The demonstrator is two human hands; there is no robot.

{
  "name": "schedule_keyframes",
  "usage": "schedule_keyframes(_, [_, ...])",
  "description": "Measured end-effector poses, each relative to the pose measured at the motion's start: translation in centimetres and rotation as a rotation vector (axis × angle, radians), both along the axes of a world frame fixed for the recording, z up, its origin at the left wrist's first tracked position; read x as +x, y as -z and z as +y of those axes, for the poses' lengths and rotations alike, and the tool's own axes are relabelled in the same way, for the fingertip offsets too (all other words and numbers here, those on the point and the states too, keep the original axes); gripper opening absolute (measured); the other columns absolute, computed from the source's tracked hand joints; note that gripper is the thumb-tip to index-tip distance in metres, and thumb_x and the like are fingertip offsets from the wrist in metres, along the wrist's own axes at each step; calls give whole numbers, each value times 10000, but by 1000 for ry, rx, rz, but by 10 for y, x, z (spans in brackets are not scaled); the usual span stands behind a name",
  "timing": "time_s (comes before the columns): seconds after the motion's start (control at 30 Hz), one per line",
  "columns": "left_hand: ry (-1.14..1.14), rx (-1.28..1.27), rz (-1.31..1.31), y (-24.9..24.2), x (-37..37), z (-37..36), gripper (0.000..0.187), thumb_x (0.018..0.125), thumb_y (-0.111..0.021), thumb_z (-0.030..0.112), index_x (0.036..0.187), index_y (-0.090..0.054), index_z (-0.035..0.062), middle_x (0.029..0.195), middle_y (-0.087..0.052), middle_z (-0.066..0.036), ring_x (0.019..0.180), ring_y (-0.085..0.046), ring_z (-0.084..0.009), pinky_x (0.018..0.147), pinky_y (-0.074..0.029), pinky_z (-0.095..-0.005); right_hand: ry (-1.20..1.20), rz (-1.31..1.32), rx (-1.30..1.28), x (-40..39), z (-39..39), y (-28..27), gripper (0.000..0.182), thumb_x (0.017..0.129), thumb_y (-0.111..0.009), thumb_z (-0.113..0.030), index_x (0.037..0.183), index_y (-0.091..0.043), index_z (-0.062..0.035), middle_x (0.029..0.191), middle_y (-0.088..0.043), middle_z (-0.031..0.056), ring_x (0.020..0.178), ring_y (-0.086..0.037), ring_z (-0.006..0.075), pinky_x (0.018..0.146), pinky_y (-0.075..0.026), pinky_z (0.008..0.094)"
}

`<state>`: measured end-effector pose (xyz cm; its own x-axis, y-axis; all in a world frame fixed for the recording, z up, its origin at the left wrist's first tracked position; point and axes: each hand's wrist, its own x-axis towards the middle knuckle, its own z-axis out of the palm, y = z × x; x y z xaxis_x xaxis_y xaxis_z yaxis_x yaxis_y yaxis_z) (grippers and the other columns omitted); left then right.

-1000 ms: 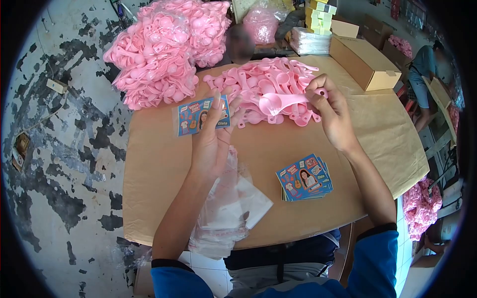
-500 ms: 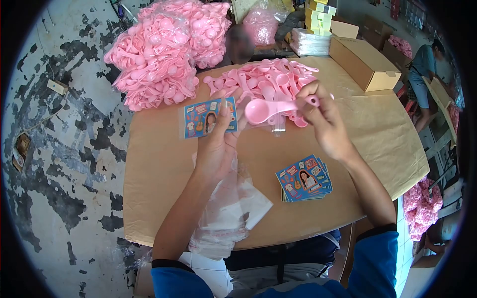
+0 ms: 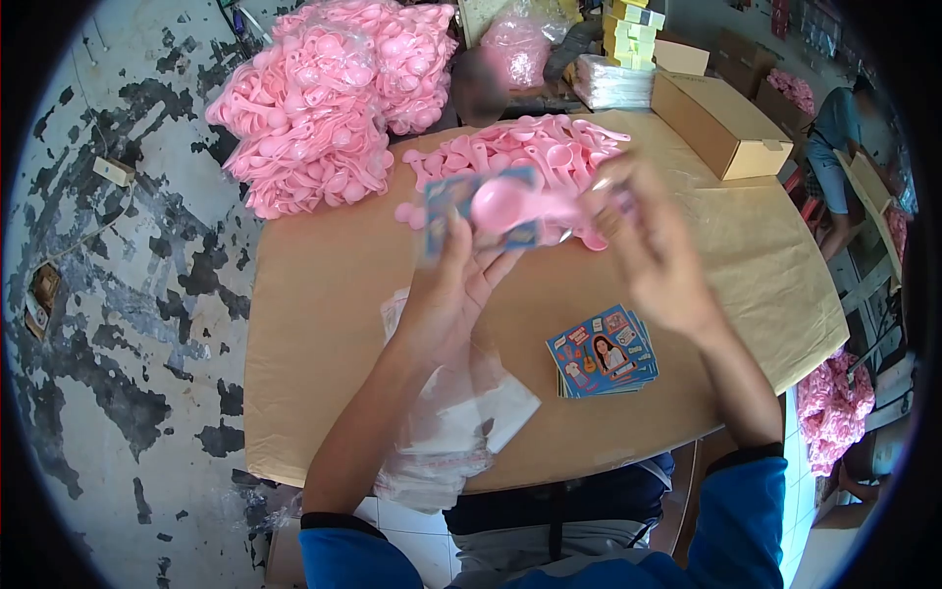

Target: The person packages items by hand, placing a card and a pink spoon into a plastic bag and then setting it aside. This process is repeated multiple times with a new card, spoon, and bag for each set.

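Observation:
My left hand (image 3: 454, 280) holds a blue printed card (image 3: 442, 211), its thumb pressed on the front; the card is blurred. A pink plastic spoon (image 3: 502, 204) overlaps the card, its bowl in front of the print. Round the spoon's handle end close the fingers of my right hand (image 3: 653, 240), smeared by motion. Beyond both hands spreads a heap of loose pink spoons (image 3: 481, 155). A stack of the same blue cards (image 3: 603, 353) lies below my right hand. Under my left forearm are clear plastic bags (image 3: 442, 432), partly hidden.
Large clear bags of pink spoons (image 3: 304, 108) stand at the back left. An open cardboard box (image 3: 721, 123) sits at the back right, near a stack of clear packets (image 3: 613, 83). Another person (image 3: 839, 147) bends over at the far right.
The card in my left hand has moved right, towards the spoon, and now lies behind the spoon's bowl. My right hand has moved slightly and blurred. The card stack stays put.

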<state>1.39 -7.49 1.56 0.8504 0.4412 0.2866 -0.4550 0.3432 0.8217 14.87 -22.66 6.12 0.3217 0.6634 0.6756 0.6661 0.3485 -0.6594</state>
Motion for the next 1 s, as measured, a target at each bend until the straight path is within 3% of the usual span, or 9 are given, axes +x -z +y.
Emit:
schedule_keyframes(0.17, [-213, -12, 238, -3, -3, 16, 873, 939, -466, 578, 1468, -157, -44, 1401, -363, -292, 1338, -378, -310, 1144, -264, -382, 236, -177, -16, 30, -11, -56, 67, 890, -575, -67, 920, -553, -11, 744, -595, 93, 720, -596, 153, 656, -466, 293])
schedule_keyframes(0.27, [-366, 152, 280, -4, -2, 13, 809, 966, -454, 523, 1437, -185, -78, 1419, -365, -261, 1352, -361, -316, 1133, -289, -398, 309, -620, -146, 39, 2, -58, 135, 841, -640, -125, 859, -599, 3, 754, -610, 136, 699, -615, 200, 643, -474, 322])
schedule_keyframes(0.3, [-333, 202, 285, -4, -2, 15, 778, 963, -486, 479, 1441, -199, -64, 1415, -370, -257, 1350, -363, -314, 1130, -290, -394, 328, -539, -15, 41, 10, -58, 168, 801, -675, -159, 796, -629, 3, 759, -627, 154, 651, -614, 254, 624, -476, 354])
schedule_keyframes(0.4, [-231, 366, 280, -1, -3, 17, 727, 936, -586, 357, 1443, -244, -38, 1392, -408, -219, 1334, -381, -286, 1123, -286, -379, 360, -348, -74, 39, 16, -65, 154, 800, -678, -160, 829, -649, -11, 722, -646, 148, 645, -638, 259, 603, -489, 364])
schedule_keyframes(0.57, [-181, 936, 124, -1, -4, -20, 610, 902, -628, 117, 1420, -328, -5, 1358, -465, -154, 1296, -429, -214, 1098, -313, -345, 146, -152, -367, 2, 29, -37, 181, 841, -656, -167, 808, -633, 9, 679, -651, 151, 605, -668, 213, 580, -499, 328])
schedule_keyframes(0.63, [-189, 897, 270, 6, -1, -16, 541, 910, -610, 97, 1387, -376, -6, 1311, -506, -121, 1239, -471, -176, 1055, -360, -329, -11, -24, -358, -2, 36, -21, 231, 881, -633, -189, 775, -607, 14, 661, -655, 130, 546, -664, 196, 566, -497, 310])
schedule_keyframes(0.73, [-145, 763, 372, 13, 1, 1, 449, 919, -590, 73, 1337, -444, 0, 1243, -552, -92, 1155, -523, -140, 988, -420, -310, 28, 21, -269, 4, 43, -17, 253, 899, -634, -230, 822, -625, 11, 710, -666, 103, 646, -679, 164, 594, -492, 295])
schedule_keyframes(0.83, [-61, 677, 374, 9, -2, 8, 389, 926, -570, 51, 1302, -486, 0, 1185, -586, -78, 1089, -558, -125, 926, -457, -292, 72, -45, 43, 13, 51, -16, 273, 911, -631, -257, 912, -641, 16, 774, -664, 89, 753, -664, 140, 632, -484, 289])
schedule_keyframes(1.0, [121, 778, 367, 4, -6, 13, 330, 956, -544, 89, 1265, -498, -17, 1143, -622, -97, 1064, -606, -156, 891, -498, -285, -186, 0, -362, 24, 42, -11, 206, 897, -665, -147, 1056, -653, -17, 876, -657, 18, 727, -546, 57, 656, -463, 250])
